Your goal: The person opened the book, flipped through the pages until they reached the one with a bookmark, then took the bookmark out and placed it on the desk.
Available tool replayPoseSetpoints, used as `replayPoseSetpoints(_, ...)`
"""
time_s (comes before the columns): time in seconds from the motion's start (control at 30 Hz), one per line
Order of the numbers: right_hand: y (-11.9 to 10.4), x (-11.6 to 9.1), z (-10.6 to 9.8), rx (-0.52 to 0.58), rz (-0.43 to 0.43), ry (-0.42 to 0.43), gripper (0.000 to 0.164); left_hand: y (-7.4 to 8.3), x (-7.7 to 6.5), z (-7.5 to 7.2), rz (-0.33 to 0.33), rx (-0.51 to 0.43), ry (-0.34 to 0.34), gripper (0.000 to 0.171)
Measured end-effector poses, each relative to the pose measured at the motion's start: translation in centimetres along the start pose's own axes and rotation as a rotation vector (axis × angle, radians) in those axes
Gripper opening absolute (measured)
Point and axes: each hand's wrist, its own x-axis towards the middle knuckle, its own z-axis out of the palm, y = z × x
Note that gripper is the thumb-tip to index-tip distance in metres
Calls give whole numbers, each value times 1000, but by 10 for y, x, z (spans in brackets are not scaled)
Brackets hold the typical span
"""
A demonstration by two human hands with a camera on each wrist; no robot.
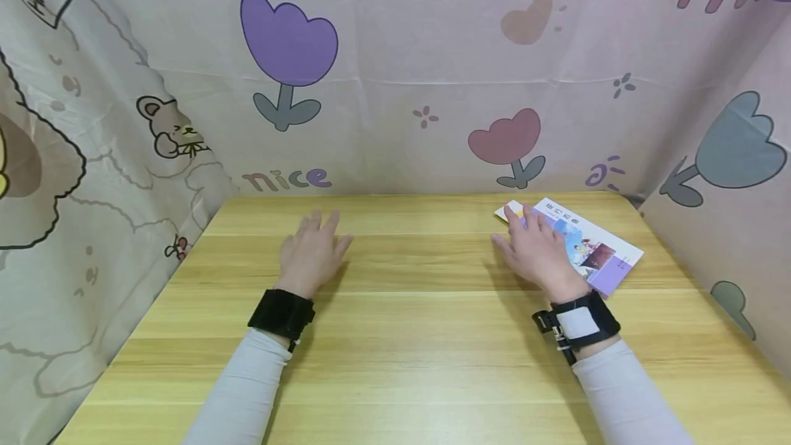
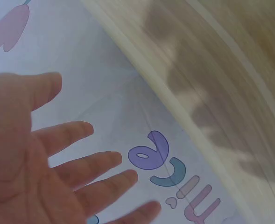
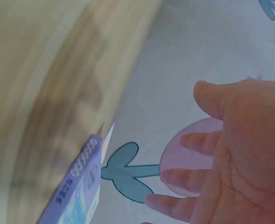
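Observation:
My left hand [image 1: 312,253] is held over the left part of the wooden table with its fingers spread, holding nothing. In the left wrist view the palm of that hand [image 2: 16,158] shows, fingers extended and apart from the tabletop. My right hand [image 1: 537,253] hovers at the right, fingers spread, partly covering a flat purple-and-white printed item [image 1: 602,253], a book or thin box. The right wrist view shows its purple edge [image 3: 76,175] with lettering, apart from the right hand [image 3: 249,149]. A white and yellow corner [image 1: 508,210] shows beyond the fingertips; whether it is a separate piece, I cannot tell.
The wooden table [image 1: 395,335] reaches back to a printed cloth backdrop [image 1: 395,40] with flowers and lettering. Cloth also hangs along the left and right sides. Each wrist wears a black strap [image 1: 281,313].

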Motion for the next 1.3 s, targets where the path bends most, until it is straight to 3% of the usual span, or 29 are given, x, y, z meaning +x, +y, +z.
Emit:
replayPoseSetpoints(0.23, 16, 5, -14, -14, -2, -25, 70, 11, -1, -3, 27, -79, 62, 50)
replayPoseSetpoints(0.47, 47, 8, -24, -62, 31, -31, 68, 23, -3, 0, 89, -113, 47, 40)
replayPoseSetpoints(0.8, 99, 10, -34, -133, 121, -145, 69, 46, -12, 10, 217, -116, 29, 33)
replayPoseSetpoints(1.0, 121, 9, -39, -160, 108, -151, 64, 60, -19, 12, 259, -130, -2, 32)
replayPoseSetpoints(1.3, 146, 4, -38, -142, 114, -191, 59, 74, -27, 21, 375, -110, 25, 29)
